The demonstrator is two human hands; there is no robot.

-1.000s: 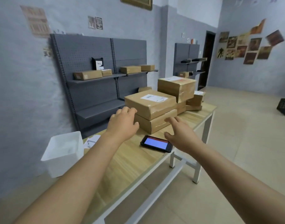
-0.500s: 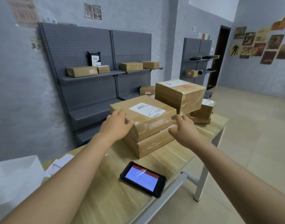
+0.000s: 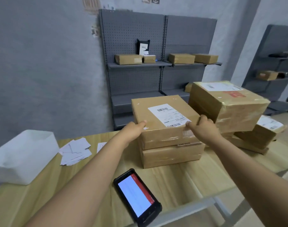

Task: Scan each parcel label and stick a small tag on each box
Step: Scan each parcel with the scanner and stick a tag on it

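Observation:
A cardboard parcel [image 3: 158,112] with a white barcode label [image 3: 168,114] lies on top of a second flat box [image 3: 171,155] in the middle of the wooden table [image 3: 181,179]. My left hand [image 3: 131,131] grips its near left edge, thumb on the top face. My right hand [image 3: 203,126] grips its near right corner, fingers curled over the edge. A black handheld scanner [image 3: 136,196] with a lit screen lies flat near the table's front edge. Loose white tags [image 3: 74,151] are scattered on the table to the left.
A white bin [image 3: 25,154] stands at the table's left end. A large taped box [image 3: 226,104] sits on smaller parcels [image 3: 262,133] to the right. Grey pegboard shelving [image 3: 140,64] behind the table carries more boxes.
Both hands have closed on the top parcel's near edges. The camera has moved closer and swung left, bringing the white bin and tags into view.

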